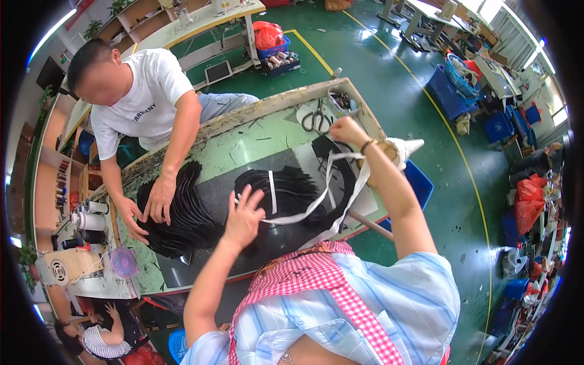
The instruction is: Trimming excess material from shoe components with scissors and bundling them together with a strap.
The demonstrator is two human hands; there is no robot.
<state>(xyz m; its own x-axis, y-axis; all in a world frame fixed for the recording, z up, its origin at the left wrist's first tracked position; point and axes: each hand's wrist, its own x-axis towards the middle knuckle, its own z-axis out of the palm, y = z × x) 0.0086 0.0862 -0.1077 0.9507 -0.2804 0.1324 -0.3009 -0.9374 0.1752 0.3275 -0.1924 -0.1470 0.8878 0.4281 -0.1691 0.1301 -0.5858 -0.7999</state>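
Note:
My left hand (pixel 243 220) is over the near side of the table, fingers partly spread. A long white fabric tape (pixel 298 218) runs into it by the thumb, and a bit shows between the fingers. Beside that hand lies a fanned stack of black strips (pixel 295 188) with a short white band across it. My right hand (pixel 348 129) is closed near the scissors (pixel 317 120); what its fingers hold, if anything, is hidden. The tape loops slackly past my right wrist, next to a white cone (pixel 410 146). Under the loop curves a black strip (pixel 347 182).
Across the table, a co-worker's hands (pixel 159 201) rest on another stack of black pieces (pixel 176 222). A bin of small items (pixel 342 100) stands at the far right corner. A raised wooden rim (pixel 267 108) edges the table. A purple fan (pixel 125 262) sits at left.

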